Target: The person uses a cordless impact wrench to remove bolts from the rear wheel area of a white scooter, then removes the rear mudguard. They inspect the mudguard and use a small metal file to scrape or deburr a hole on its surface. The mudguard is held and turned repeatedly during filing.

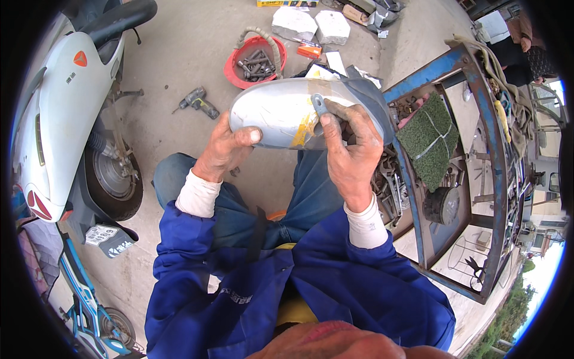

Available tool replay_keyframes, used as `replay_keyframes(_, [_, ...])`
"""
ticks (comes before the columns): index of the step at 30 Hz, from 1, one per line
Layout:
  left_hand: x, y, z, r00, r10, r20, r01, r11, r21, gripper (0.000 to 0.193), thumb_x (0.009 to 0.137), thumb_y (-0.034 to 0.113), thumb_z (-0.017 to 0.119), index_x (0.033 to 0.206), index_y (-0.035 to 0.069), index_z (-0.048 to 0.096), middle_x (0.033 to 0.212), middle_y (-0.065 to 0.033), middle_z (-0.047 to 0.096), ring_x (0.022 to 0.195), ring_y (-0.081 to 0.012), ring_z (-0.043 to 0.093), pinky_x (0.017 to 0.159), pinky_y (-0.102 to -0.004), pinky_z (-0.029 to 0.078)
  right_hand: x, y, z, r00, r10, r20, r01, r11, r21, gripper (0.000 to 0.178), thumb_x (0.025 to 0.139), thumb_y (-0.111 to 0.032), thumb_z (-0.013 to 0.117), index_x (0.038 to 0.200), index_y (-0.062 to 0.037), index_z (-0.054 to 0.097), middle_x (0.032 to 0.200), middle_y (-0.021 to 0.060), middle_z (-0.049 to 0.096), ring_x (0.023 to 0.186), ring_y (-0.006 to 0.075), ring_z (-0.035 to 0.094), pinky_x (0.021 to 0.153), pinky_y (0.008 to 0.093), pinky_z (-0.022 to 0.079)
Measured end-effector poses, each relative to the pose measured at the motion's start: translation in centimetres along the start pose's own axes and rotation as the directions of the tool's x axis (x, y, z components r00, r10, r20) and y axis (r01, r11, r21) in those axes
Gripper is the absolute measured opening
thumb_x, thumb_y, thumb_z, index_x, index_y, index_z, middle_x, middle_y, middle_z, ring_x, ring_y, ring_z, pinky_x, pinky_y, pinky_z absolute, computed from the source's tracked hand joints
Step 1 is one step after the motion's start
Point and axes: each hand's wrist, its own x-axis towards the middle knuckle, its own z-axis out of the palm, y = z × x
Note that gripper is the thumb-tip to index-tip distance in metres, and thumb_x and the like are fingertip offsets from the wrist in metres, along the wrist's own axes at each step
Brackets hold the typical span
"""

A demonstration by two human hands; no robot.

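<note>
Head view: left hand (227,146) is gripping a likely stiff shell (272,113) by its seemingly handy left end, right hand (354,149) pinching a tab (318,104).

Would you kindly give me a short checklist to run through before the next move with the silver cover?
1. Left hand holding the silver cover: ok.
2. Right hand pinching the small metal tab: ok.
3. Tab fastened to the cover: cannot tell.
4. Drill off the floor: not ok, it lies there.
5. Bolts gathered in the red container: ok.
</note>
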Motion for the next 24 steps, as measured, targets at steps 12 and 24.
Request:
replay_keyframes(12, [0.05,-0.18,-0.02,1.0,-0.002,0.001,0.002,1.0,-0.006,0.084,0.085,0.02,0.078,0.155,0.0,0.037,0.149,-0.0174,0.053,0.138,-0.0324,0.053,0.116,-0.051,0.042,-0.13,-0.07,-0.05,1.0,-0.019,0.016,0.019,1.0,-0.021,0.022,0.09,0.001,0.074,0.111,0.0012,0.075,0.087,0.0112,0.065,0.071,0.0183,0.062,0.065,0.0301,0.05])
replay_keyframes(24, [0.16,-0.11,0.13,1.0,-0.005,-0.001,0.005,1.0,-0.001,0.084,0.085,0.02,0.078,0.155,0.0,0.037,0.148,-0.0179,0.054,0.137,-0.0325,0.054,0.116,-0.0506,0.043,0.22,-0.18,-0.02,0.999,-0.034,0.016,0.035,0.999,-0.038,0.021,0.091,0.0,0.074,0.111,0.0017,0.075,0.084,0.0086,0.063,0.069,0.0151,0.06,0.065,0.0293,0.05])
